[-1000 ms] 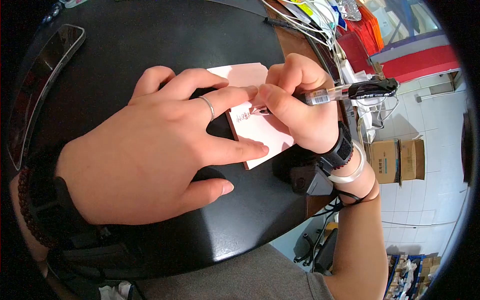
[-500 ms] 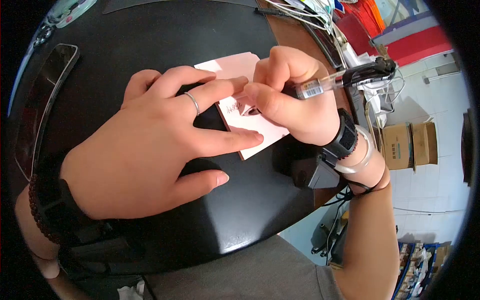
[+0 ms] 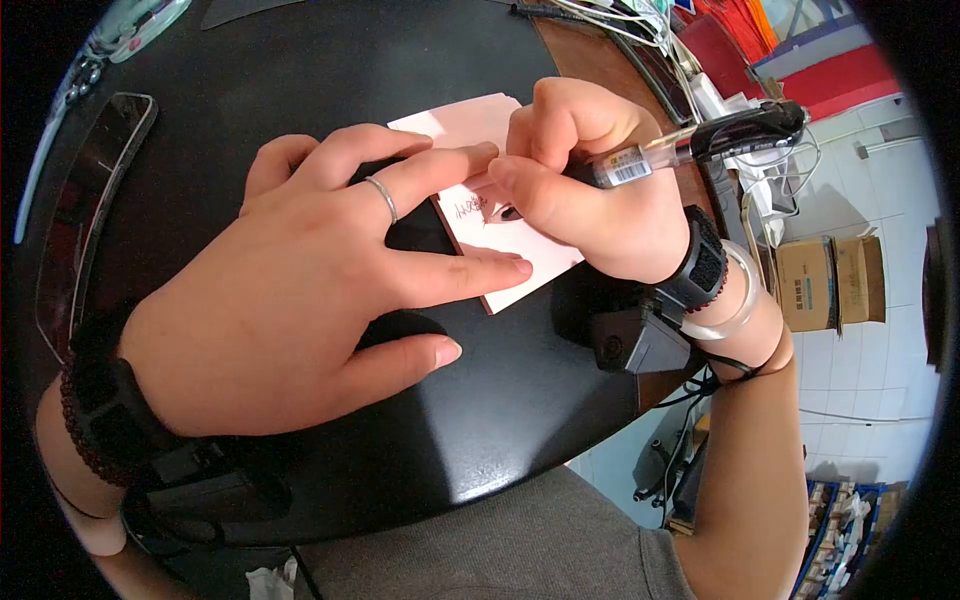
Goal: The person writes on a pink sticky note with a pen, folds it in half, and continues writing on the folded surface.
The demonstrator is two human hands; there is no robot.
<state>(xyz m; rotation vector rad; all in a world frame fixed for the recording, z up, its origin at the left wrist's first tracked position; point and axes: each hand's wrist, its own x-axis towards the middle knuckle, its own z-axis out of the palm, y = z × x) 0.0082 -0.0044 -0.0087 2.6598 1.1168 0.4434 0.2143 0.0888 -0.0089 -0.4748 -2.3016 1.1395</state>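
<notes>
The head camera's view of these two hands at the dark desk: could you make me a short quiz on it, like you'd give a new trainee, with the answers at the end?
1. Multiple choice: what does the right hand grip?
A) a metal spoon
B) a slim, clear-barrelled pen with a black top
C) a pair of scissors

2. True or false: a thin, silver-coloured metal ring is on a finger of the left hand.

3. Fill in the blank: the pale pink, flat-sided paper pad under the left fingertips bears some dark ____.

Key: 1: B; 2: true; 3: handwriting
</notes>
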